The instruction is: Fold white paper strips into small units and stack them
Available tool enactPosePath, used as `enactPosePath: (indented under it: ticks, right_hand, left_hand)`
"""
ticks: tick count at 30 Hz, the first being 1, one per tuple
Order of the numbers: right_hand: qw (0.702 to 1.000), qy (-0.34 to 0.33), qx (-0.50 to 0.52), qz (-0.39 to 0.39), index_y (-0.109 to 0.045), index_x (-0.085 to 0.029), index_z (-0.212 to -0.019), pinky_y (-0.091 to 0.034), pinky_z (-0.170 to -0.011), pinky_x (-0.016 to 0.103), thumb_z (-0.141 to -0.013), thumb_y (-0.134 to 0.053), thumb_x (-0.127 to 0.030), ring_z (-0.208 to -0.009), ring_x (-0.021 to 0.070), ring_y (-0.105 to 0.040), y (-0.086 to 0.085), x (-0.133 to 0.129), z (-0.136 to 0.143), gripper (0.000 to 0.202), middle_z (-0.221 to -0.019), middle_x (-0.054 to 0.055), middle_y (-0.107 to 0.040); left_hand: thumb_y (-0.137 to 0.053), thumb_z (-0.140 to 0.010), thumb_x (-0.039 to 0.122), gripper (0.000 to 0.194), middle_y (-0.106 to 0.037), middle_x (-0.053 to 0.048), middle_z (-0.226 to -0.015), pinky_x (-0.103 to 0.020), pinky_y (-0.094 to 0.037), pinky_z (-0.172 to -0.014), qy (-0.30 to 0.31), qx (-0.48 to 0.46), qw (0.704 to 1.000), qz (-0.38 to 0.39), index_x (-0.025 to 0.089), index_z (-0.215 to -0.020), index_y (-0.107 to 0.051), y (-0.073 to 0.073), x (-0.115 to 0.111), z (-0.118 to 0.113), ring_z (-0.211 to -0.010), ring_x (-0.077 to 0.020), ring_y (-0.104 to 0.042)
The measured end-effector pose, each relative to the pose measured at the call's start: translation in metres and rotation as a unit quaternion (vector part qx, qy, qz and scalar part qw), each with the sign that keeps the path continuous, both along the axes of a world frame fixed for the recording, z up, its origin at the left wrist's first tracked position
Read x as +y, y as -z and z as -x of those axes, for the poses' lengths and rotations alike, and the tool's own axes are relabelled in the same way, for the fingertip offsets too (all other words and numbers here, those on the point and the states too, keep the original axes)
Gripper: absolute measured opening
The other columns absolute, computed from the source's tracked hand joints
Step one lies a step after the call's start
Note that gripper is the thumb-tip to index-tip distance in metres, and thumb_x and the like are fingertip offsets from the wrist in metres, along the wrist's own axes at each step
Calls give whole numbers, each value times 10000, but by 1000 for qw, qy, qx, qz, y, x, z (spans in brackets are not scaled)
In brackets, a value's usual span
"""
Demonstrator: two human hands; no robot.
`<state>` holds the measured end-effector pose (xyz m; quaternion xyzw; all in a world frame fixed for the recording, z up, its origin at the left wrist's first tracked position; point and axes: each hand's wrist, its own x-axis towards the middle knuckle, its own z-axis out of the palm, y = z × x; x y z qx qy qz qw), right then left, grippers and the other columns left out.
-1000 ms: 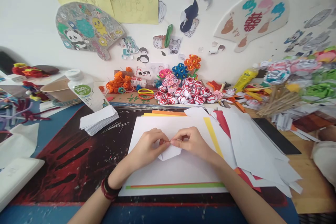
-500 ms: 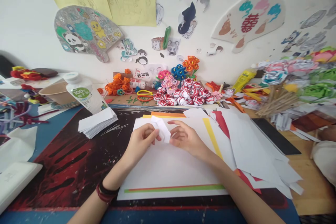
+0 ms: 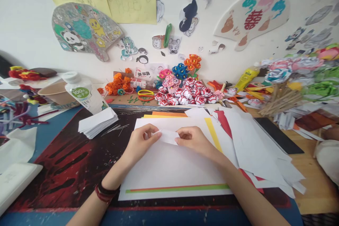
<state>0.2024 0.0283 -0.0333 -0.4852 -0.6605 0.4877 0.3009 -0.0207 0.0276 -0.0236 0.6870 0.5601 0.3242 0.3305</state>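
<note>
Between my two hands is a small piece of white paper (image 3: 169, 137), held above a large white sheet (image 3: 172, 169). My left hand (image 3: 141, 141) pinches its left end between thumb and fingers. At the right end, my right hand (image 3: 193, 140) has closed on the paper with thumb and fingertips. The fingers partly cover both ends, so any folds there are hidden. Under the hands, the large sheet lies on a stack with orange and yellow paper edges at the back.
A stack of white paper strips (image 3: 97, 122) and thin wires (image 3: 116, 130) lie left. Behind stand a white bottle (image 3: 82, 91) and red-white paper flowers (image 3: 189, 93). Loose white sheets (image 3: 254, 144) and a black strip (image 3: 278, 136) lie right.
The small white paper has turned from steeply slanted to nearly level. My right hand's fingers, spread before, have closed on its right end.
</note>
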Motion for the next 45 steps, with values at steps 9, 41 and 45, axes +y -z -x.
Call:
enactPosePath:
  ticks: [9,41,45]
  right_hand:
    - [976,18,-136,-170,-704,-185,-811,-433,-665,271,-687,-651,-133,-717,162,-557,7,3,0,145,-768,25,-630]
    - [978,28,-73,-193,-729,-220,-873,-434,-614,244,-737,-685,-87,-640,122,-524,18,6,12,195,-783,2,-641]
    - [971,21,-84,-222,-724,-212,-814,-438,-617,250,-743,-697,-83,-685,142,-552,21,8,11,149,-756,11,-643]
  left_hand:
    - [-648,-757,302,92,-662,10,-741,-265,-411,-648,51,118,989,-71,222,-800,-663,13,2,-1,-701,-163,-554]
    - [-672,-764,160,70,-672,-6,-723,-255,-422,-642,45,60,991,-107,214,-764,-717,21,5,-2,-719,-161,-553]
    - [-662,-783,145,92,-683,-18,-767,-269,-439,-686,65,65,986,-136,208,-777,-729,21,4,-1,-760,-169,-553]
